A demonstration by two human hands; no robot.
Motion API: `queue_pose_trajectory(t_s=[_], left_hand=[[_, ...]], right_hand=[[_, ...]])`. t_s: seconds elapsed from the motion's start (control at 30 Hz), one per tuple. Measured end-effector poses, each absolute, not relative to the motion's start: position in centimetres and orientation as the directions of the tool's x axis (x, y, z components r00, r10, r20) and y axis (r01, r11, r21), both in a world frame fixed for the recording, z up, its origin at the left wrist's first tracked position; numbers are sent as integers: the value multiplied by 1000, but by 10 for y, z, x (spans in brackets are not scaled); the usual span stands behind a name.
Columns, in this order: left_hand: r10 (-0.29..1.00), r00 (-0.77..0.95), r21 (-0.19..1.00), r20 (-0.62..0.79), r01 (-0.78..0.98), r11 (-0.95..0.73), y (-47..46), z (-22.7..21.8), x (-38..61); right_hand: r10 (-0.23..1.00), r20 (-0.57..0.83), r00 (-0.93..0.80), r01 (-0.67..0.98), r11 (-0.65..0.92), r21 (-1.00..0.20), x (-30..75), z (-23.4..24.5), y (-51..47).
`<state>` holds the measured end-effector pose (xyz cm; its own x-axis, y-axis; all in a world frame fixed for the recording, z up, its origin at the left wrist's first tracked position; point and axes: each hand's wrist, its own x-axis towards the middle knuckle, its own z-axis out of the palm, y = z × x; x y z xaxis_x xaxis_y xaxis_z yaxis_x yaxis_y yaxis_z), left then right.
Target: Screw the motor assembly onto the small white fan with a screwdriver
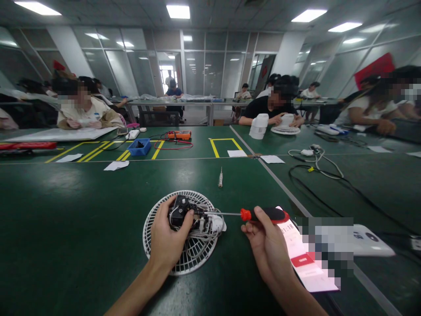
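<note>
Left hand (pixel 169 239) has fingers curled round motor (pixel 179 213); right hand (pixel 271 245) pinches screwdriver (pixel 276 215); off-axis push could make it slip.

The place looks like an assembly workshop or training room within an office-style building. Yellow tape outlines (pixel 214 149) mark the green worktop (pixel 82 197); on or above it are a long screwdriver (pixel 271 215), a fan motor (pixel 179 216), an orange multimeter (pixel 179 134) and a blue parts bin (pixel 138 152). Several people sit at work, before glass partitions (pixel 215 66) and under ceiling light panels (pixel 178 12).
</note>
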<state>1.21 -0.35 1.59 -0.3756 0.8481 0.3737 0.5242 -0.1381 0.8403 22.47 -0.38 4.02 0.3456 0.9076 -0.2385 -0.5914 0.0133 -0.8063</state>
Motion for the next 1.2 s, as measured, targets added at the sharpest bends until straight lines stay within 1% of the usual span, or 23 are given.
queue_pose_trajectory(t_s=[0.2,0.37,0.57,0.8,0.87,0.97,1.07,1.2], left_hand=[[853,-380,852,357,506,-131,-4,17,12],[853,-381,862,356,486,-143,-6,18,11],[839,-392,840,378,527,-132,-5,17,12],[841,-384,831,380,541,-129,-6,17,12],[843,-383,835,377,534,-131,-7,17,12],[844,-388,842,370,523,-129,-7,18,12],[845,-402,855,352,505,-116,-7,18,12],[844,-401,853,355,508,-117,-6,17,11]], right_hand=[[902,-308,302,-678,-23,-735,223,37,0],[920,-300,253,-687,-47,-725,227,35,1],[933,-262,247,-722,-3,-692,229,39,0],[900,-348,262,-679,-84,-729,225,28,-2],[913,-329,242,-667,-90,-740,224,28,-3],[924,-286,254,-665,-48,-745,223,32,-5],[915,-294,275,-698,-21,-716,222,37,-5],[927,-297,228,-724,-43,-689,223,39,-4]])
